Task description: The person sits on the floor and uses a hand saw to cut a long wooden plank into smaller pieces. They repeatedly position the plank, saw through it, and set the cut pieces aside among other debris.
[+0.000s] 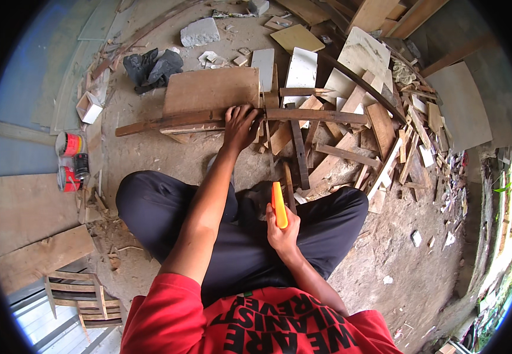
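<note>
A long dark wooden strip lies crosswise in front of me, resting along the near edge of a brown wooden box or block. My left hand grips the strip from above near the block's right end, fingers closed over it. In my right hand is a hand saw with an orange-yellow handle. Its thin blade points away from me and crosses the strip just right of my left hand. How deep the blade sits in the wood cannot be made out.
Offcuts and boards are heaped at the right, beyond my knee. A black plastic bag and a pale stone block lie farther off. Red paint cans stand by the left wall, below a small white box.
</note>
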Demonstrator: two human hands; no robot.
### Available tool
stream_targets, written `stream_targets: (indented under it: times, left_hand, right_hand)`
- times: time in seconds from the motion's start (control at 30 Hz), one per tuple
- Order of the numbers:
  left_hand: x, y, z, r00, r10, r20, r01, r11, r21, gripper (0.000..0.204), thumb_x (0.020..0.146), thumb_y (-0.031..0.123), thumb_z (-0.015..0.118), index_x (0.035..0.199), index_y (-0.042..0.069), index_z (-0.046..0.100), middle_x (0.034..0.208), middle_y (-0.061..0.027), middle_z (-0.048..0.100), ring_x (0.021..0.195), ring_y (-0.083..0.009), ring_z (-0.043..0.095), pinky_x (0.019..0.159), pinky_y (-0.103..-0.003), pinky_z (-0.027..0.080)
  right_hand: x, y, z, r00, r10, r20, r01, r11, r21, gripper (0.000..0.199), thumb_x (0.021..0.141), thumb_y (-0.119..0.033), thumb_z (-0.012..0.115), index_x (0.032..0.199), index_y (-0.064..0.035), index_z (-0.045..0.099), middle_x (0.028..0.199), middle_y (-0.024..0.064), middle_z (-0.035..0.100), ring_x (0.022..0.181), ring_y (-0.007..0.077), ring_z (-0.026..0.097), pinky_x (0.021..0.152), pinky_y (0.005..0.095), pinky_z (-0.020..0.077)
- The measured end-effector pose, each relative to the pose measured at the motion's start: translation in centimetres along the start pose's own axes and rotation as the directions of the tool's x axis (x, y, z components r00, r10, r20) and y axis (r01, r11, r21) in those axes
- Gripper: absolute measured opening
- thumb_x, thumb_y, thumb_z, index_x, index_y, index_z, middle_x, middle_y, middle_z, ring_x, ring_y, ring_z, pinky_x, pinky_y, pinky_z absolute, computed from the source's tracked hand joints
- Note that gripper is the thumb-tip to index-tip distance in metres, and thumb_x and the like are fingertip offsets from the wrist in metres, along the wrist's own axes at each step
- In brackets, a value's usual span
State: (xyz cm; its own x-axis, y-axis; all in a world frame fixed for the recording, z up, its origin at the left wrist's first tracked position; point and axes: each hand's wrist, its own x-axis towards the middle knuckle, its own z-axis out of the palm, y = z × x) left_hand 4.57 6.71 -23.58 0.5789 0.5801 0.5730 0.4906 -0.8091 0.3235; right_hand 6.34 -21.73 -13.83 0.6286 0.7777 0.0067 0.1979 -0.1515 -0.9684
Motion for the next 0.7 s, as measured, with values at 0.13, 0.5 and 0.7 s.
stream_targets:
  times: [0.13,0.5,0.7]
  left_hand:
    - [-0.1,-0.1,0.1,0.999,-0.012,0.032,0.011,1.000,0.017,0.024,0.093,0.028,0.061,0.111,0.013,0.062,0.111,-0.0095,0.058,0.110,-0.0288,0.054,0.103,-0.048,0.032]
    - [0.1,0.3,0.0,1.000,-0.018,-0.026,0.017,1.000,-0.021,0.018,0.092,0.029,0.062,0.107,0.019,0.063,0.107,-0.0049,0.058,0.106,-0.0249,0.055,0.102,-0.046,0.034]
    - [-0.1,0.6,0.1,0.998,-0.031,-0.046,0.032,0.999,0.020,0.017,0.092,0.028,0.062,0.106,0.019,0.064,0.105,-0.0044,0.059,0.107,-0.0251,0.055,0.103,-0.047,0.033]
  right_hand:
    - [0.3,0.3,0.1,0.999,0.019,0.026,-0.019,1.000,0.004,0.023,0.092,-0.013,0.064,0.077,0.0025,0.057,0.055,0.0039,0.050,0.048,0.0097,0.048,0.047,0.0280,0.0386]
    - [3.3,1.2,1.3,1.000,-0.006,-0.011,0.006,1.000,0.004,0.028,0.091,-0.013,0.065,0.069,-0.0012,0.053,0.049,0.0063,0.047,0.042,0.0115,0.044,0.042,0.0317,0.0359]
    - [0.5,1.1,0.8,0.999,0.049,0.010,-0.050,0.995,0.083,0.028,0.091,-0.012,0.065,0.069,-0.0003,0.054,0.051,0.0025,0.047,0.047,0.0055,0.043,0.043,0.0286,0.0357]
